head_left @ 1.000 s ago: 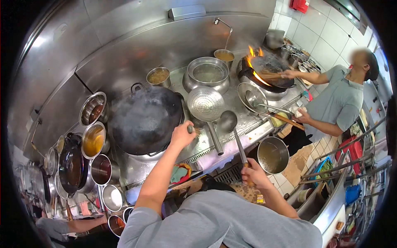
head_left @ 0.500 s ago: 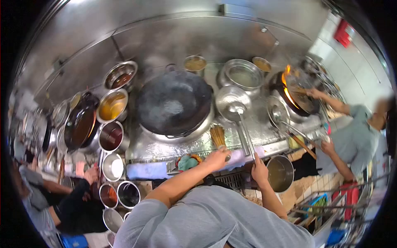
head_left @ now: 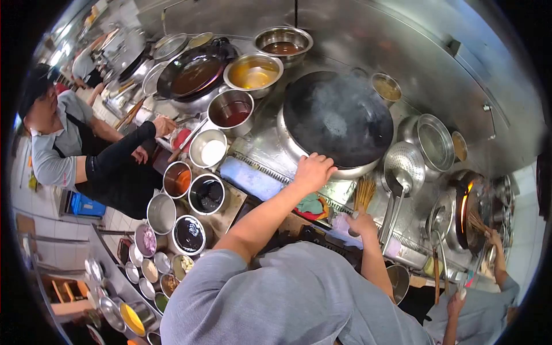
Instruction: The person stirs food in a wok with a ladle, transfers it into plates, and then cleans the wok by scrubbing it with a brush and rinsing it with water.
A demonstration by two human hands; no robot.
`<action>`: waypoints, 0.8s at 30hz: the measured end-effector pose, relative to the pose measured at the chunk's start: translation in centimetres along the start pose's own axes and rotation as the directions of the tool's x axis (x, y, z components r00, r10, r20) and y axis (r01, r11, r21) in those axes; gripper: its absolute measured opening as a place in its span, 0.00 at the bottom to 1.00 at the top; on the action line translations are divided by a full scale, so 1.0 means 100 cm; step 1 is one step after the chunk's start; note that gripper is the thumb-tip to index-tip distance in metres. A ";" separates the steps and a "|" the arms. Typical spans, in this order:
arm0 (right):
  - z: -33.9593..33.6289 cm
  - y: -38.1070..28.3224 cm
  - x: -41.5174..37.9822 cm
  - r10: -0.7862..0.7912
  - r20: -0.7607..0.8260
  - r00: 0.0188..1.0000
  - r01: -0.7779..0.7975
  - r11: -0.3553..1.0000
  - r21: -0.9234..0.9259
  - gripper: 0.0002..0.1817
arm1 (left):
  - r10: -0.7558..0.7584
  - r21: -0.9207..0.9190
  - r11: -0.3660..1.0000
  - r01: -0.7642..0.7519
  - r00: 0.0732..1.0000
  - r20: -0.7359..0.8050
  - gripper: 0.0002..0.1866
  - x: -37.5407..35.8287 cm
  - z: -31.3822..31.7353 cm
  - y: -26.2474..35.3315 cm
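A large black wok (head_left: 345,103) sits on the range in front of me, with smoke rising from inside. My left hand (head_left: 314,172) is at its near rim, fingers curled where the wok's near handle sits; the handle itself is hidden. Lower and to the right, my right hand (head_left: 362,223) grips the handle end of a bamboo wok brush (head_left: 364,194), its bristles pointing away from me over the steel counter. Just right of the brush, a perforated strainer (head_left: 404,164) and a dark ladle (head_left: 393,184) lie with their handles toward me.
Bowls and pots of sauces, including yellow liquid (head_left: 253,72) and red liquid (head_left: 231,112), stand left of the wok. A blue cloth (head_left: 251,179) lies on the front edge. A co-worker (head_left: 86,138) is at left; another person (head_left: 474,310) works beside a flaming wok (head_left: 467,210) at right.
My view has swung left. My left hand has left the brush and moved to the wok's near edge. My right hand has let go of the strainer handle and taken the brush.
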State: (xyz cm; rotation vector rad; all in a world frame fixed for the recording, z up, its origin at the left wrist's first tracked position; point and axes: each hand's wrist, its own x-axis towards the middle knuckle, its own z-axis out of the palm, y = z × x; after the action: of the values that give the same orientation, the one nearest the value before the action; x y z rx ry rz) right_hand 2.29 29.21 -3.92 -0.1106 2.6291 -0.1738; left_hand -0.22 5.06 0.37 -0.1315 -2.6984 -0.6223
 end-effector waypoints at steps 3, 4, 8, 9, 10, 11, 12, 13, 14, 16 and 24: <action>0.034 0.048 0.033 -0.114 -0.036 0.993 0.118 0.892 0.437 0.38 | -0.022 -0.030 0.999 0.022 1.000 0.001 0.11 -0.002 0.002 -0.004; 0.028 0.058 0.017 -0.101 -0.040 0.994 0.108 0.893 0.438 0.38 | -0.013 -0.068 0.998 0.012 1.000 -0.011 0.11 0.001 0.006 -0.004; -0.071 0.079 -0.071 -0.020 0.249 0.968 -0.248 0.046 0.968 0.37 | 0.000 -0.129 0.992 -0.003 1.000 -0.020 0.12 0.002 0.009 -0.004; -0.081 0.078 -0.080 0.052 0.221 0.974 -0.224 0.066 0.972 0.36 | -0.017 -0.131 0.991 0.016 1.000 -0.010 0.12 0.003 0.006 -0.004; -0.088 0.089 -0.073 0.060 0.212 0.975 -0.216 0.057 0.975 0.36 | -0.036 -0.131 0.991 0.035 0.999 0.000 0.12 0.003 0.001 -0.002; -0.102 0.109 -0.061 -0.026 0.018 1.000 -0.008 0.345 0.939 0.37 | -0.047 -0.105 0.994 0.043 0.998 -0.030 0.13 0.002 -0.004 0.001; -0.115 0.118 -0.049 -0.161 -0.141 0.977 0.210 0.583 0.785 0.38 | -0.037 -0.108 0.994 0.034 0.999 -0.032 0.13 0.003 -0.004 0.000; -0.143 0.106 -0.045 -0.148 -0.232 0.961 0.273 0.623 0.733 0.40 | -0.043 -0.086 0.995 0.042 0.999 -0.008 0.13 0.003 -0.003 -0.001; -0.178 0.090 -0.036 -0.140 -0.320 0.937 0.329 0.663 0.673 0.42 | -0.051 -0.062 0.997 0.051 0.999 0.015 0.14 0.003 -0.002 -0.002; -0.236 0.075 0.002 -0.274 -0.532 0.801 0.497 0.800 0.336 0.40 | -0.046 -0.042 0.998 0.048 0.997 0.057 0.14 0.006 -0.010 0.001; -0.265 -0.067 0.190 0.124 -0.784 0.609 0.282 0.890 0.359 0.24 | -0.011 -0.055 0.998 0.011 1.000 -0.003 0.13 0.002 -0.002 0.005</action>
State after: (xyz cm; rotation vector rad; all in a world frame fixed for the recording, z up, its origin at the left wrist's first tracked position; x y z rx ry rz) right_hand -26.84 23.18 10.96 0.0230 3.3691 -1.1125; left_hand -0.26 5.39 0.81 -0.1303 -2.6816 -0.7002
